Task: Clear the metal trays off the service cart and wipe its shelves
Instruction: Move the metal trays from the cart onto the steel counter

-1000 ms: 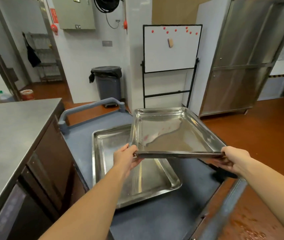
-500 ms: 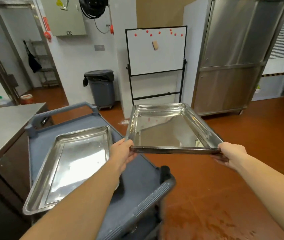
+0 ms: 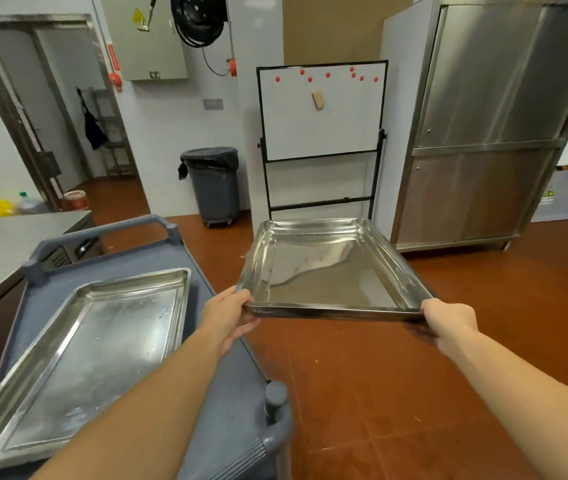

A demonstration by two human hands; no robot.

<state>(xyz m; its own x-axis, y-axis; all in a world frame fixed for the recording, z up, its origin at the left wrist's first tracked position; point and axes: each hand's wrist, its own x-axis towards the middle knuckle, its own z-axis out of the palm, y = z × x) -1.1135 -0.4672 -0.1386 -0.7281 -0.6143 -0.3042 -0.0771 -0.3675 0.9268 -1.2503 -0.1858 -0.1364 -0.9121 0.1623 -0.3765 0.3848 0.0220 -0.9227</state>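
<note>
A commercial kitchen: tall stainless-steel cabinet (image 3: pixel 490 133) at two o'clock, red-tiled floor (image 3: pixel 379 375), grey wheeled bin (image 3: pixel 215 188) at twelve.

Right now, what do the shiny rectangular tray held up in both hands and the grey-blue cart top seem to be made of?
Shiny rectangular tray: probably stainless steel, polished; it gives mirror-like reflections. Grey-blue cart top: looks like moulded plastic, matte, with rounded edges and no glare.

A red-brown tiled floor (image 3: pixel 414 375) is seen; a whiteboard (image 3: pixel 324 112), grey bin (image 3: pixel 215 188) and steel cabinet (image 3: pixel 483 133) are ranged along white walls at the frame's top.
</note>
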